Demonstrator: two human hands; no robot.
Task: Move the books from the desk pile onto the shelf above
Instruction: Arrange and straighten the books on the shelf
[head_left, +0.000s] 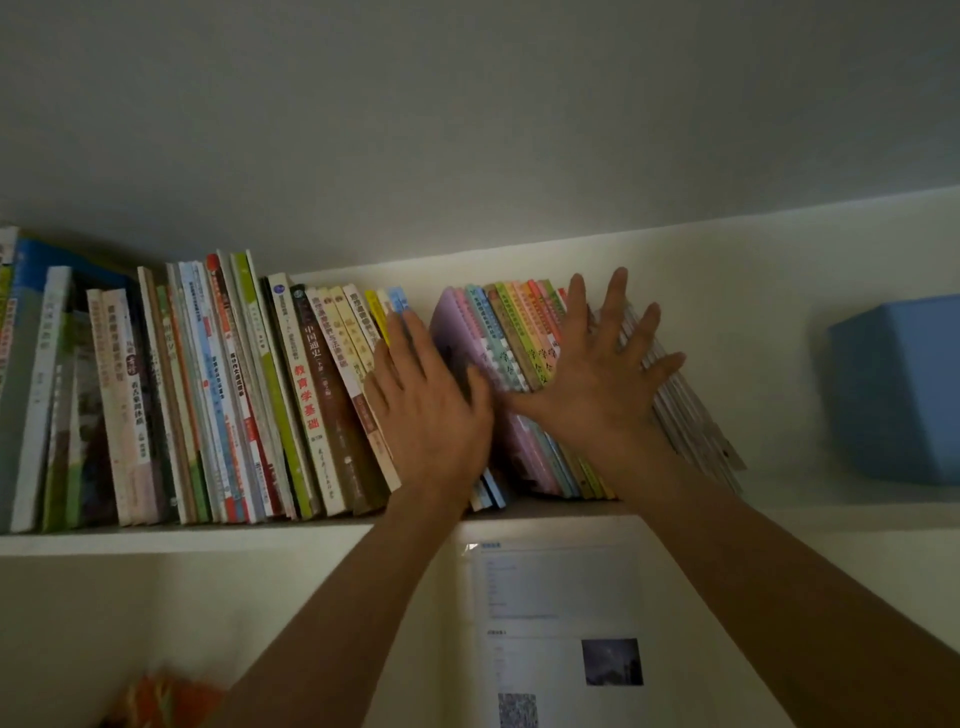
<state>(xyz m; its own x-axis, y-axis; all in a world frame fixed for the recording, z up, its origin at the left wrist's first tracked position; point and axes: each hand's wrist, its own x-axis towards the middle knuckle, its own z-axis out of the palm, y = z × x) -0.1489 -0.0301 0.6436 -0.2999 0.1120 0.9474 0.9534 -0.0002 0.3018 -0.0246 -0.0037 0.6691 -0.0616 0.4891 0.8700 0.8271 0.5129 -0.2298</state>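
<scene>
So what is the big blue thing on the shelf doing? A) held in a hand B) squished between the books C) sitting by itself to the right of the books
C: the blue box sits right of the books, untouched by either hand.

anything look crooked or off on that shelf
Yes: the pastel books under the right hand lean hard to the left rather than standing upright, as do the books by the left hand. Nothing looks damaged or fallen.
</scene>
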